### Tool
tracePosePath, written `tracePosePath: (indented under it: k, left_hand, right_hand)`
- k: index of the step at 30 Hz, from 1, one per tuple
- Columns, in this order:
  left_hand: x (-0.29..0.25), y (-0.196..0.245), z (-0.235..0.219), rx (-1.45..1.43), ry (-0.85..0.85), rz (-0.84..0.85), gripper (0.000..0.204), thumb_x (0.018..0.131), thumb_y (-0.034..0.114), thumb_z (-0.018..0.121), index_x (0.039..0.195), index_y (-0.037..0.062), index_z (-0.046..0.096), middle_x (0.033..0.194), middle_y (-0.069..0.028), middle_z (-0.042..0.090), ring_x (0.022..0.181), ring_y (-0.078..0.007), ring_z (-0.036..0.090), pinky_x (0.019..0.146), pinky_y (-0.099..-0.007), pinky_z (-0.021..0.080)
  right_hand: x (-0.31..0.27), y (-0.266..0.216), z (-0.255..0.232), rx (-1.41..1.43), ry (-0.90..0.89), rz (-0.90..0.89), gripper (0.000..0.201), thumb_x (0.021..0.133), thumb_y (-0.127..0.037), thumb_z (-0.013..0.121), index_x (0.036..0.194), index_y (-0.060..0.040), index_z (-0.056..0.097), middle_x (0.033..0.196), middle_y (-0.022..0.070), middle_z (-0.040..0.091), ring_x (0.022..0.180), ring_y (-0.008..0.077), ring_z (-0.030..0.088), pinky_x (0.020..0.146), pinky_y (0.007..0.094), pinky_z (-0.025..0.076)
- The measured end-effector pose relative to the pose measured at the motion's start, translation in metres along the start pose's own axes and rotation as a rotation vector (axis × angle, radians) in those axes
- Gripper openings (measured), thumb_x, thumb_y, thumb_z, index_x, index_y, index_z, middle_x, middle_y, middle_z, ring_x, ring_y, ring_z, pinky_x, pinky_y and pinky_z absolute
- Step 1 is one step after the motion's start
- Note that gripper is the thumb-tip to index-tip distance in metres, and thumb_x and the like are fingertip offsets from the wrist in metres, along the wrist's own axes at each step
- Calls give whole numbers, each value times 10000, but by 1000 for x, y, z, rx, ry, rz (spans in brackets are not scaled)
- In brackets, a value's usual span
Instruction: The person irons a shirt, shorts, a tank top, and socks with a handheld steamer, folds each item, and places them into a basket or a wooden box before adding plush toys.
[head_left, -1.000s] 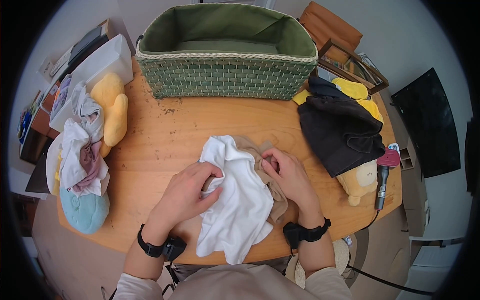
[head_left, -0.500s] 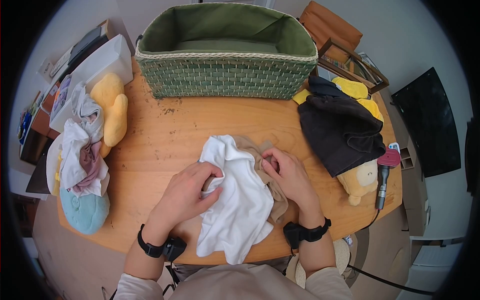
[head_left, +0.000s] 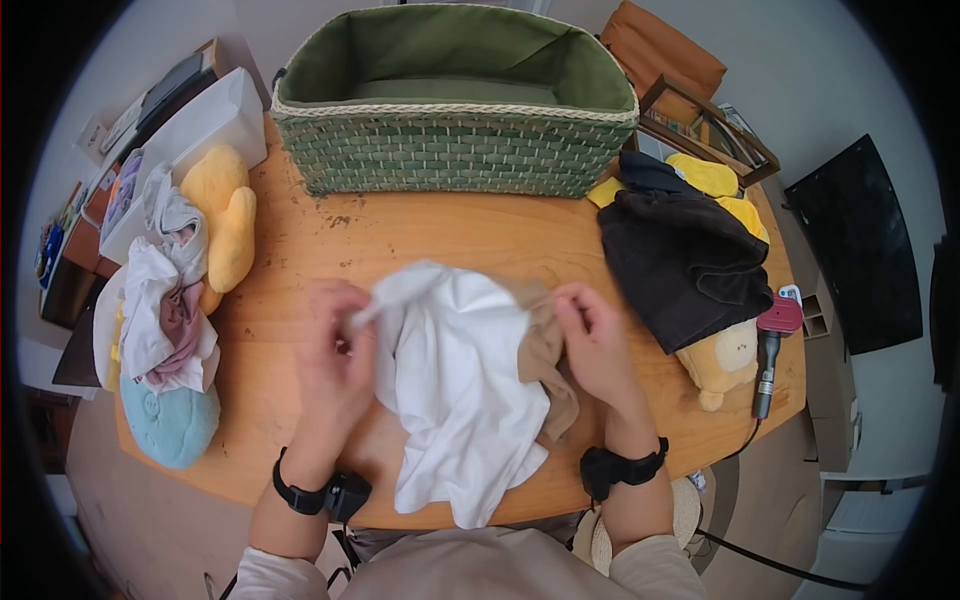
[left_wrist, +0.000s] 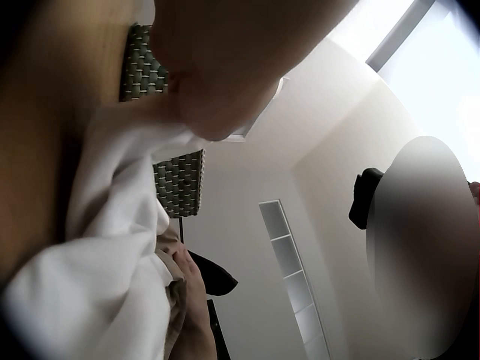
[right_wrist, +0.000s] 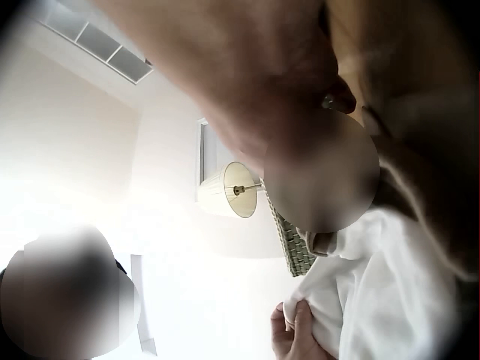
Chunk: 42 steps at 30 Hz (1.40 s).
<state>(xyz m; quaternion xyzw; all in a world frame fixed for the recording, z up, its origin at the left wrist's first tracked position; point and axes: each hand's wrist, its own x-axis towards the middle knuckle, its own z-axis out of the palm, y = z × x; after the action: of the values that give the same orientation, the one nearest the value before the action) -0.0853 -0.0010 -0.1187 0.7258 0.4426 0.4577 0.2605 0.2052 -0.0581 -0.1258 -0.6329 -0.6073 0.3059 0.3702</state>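
Note:
A crumpled white cloth [head_left: 455,390] with a tan cloth [head_left: 545,365] along its right side lies on the wooden table [head_left: 310,240]. My left hand [head_left: 338,352], blurred, pinches the white cloth's upper left corner and draws it out sideways. My right hand [head_left: 597,345] pinches the top edge of the tan cloth between thumb and fingers. In the left wrist view, the white cloth [left_wrist: 112,240] hangs in folds below the hand. The right wrist view shows the left fingers [right_wrist: 301,326] gripping the white cloth's edge.
A green woven basket [head_left: 455,150] with a green lining stands at the back. To the left lie plush toys [head_left: 170,420] and crumpled clothes [head_left: 150,300]. Dark clothes [head_left: 680,260], a bear plush [head_left: 722,365] and a corded maroon-and-grey device [head_left: 768,350] are at the right.
Both hands have moved apart, the left one outward and up with the white cloth's corner, the right one slightly right with the tan edge. The cloth's upper part is spread wider.

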Motion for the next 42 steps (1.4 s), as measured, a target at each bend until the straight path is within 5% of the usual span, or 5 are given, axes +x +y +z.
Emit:
tracePosePath:
  k: [6,16,26,39,42]
  left_hand:
    - [16,1,-9,-356,544,-45,191,961,29,611,1147,28,568,1199,-44,545,1001,-138,531,797,-301,463]
    - [0,25,-6,-527,-855,-238,417,898,207,758,1237,22,599,1031,-14,654,899,-83,565,741,-279,482]
    - [4,3,-38,-1651,225,-335,750,983,589,494,1462,14,449,1424,-143,539,1295,-323,540,1101,-440,435]
    - [18,-15,-23,-851,44,-629,528,920,116,616,1412,3,460,1272,-111,625,1135,-203,638,996,-350,511]
    - [19,-28,-35,-904,-126,-544,498,896,92,577,1376,-15,495,1210,-122,655,1077,-198,658,986,-339,516]
  right_hand:
    - [-10,-18,-19,1060,220,-131,205,1078,-162,449,1229,-42,520,1159,49,632,1064,97,601,943,252,470]
    - [-21,-43,4,778,-1058,-93,457,1012,-227,621,1386,25,547,1306,128,606,1297,225,529,1085,330,381]
    - [-4,-18,8,-305,-6,28,577,873,-179,744,1375,-47,492,1278,153,557,1149,329,611,876,417,528]
    - [-2,-10,2,-157,-261,171,278,875,-214,765,1066,-42,658,832,59,672,730,232,657,708,337,523]
    - [1,-14,-18,482,549,54,160,1030,-221,610,1057,-65,635,792,-16,620,529,47,497,459,215,391]
